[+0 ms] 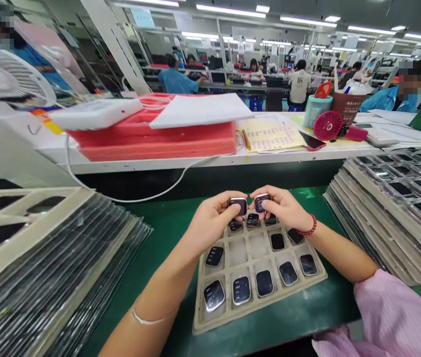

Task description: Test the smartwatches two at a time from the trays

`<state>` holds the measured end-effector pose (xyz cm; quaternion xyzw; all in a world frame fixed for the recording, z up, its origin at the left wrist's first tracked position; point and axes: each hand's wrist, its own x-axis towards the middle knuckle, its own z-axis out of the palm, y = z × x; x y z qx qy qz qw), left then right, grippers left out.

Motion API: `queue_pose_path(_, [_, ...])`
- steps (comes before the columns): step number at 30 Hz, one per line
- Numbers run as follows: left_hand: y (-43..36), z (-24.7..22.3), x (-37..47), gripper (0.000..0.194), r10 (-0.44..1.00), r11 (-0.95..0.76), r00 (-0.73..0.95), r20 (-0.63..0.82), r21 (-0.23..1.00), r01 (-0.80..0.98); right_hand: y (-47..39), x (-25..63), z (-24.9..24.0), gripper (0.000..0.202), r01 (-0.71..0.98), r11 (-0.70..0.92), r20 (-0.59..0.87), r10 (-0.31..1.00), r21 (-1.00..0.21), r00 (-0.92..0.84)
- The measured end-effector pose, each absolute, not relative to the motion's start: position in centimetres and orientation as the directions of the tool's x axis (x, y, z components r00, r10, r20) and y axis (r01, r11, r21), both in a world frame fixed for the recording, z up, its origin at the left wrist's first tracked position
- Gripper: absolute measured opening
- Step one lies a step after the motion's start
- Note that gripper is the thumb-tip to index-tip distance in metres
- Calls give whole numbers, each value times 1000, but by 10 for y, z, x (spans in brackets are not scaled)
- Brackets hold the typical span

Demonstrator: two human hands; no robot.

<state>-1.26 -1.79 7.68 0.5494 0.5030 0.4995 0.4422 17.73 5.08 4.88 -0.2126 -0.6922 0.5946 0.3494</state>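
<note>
Ceiling strip lights (231, 11) lit | white post (115, 39) left | white shelf (128, 166) | green worktop (173, 218)

Lettering on brown cup (347, 107), watch screens (241, 290), unreadable

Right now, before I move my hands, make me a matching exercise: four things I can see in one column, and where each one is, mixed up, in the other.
Things:
1. beaded bracelet
2. tray
3. magenta fan
4. two raised watches

Places:
A. on the white shelf, beside a teal cup
B. one in the left hand, one in the right hand
C. around the right wrist
D. on the green worktop

Pairs: 1-C, 2-D, 3-A, 4-B.
</note>
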Motion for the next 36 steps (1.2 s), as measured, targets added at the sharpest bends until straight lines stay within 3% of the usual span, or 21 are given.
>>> queue_pose_path(13, [-15, 71, -14, 33, 995, -101, -7, 103, 986, 132, 50, 176, 47, 23, -113, 226, 243, 718, -968, -652])
queue_pose_path(20, [-11, 67, -18, 38, 990, -130, -26, 141, 962, 240, 51, 175, 48, 48, -107, 193, 213, 694, -975, -688])
queue_pose_path(36, [-14, 70, -18, 38, 990, -129, -36, 136, 981, 146, 52, 180, 51, 50, -148, 263, 289, 656, -953, -697])
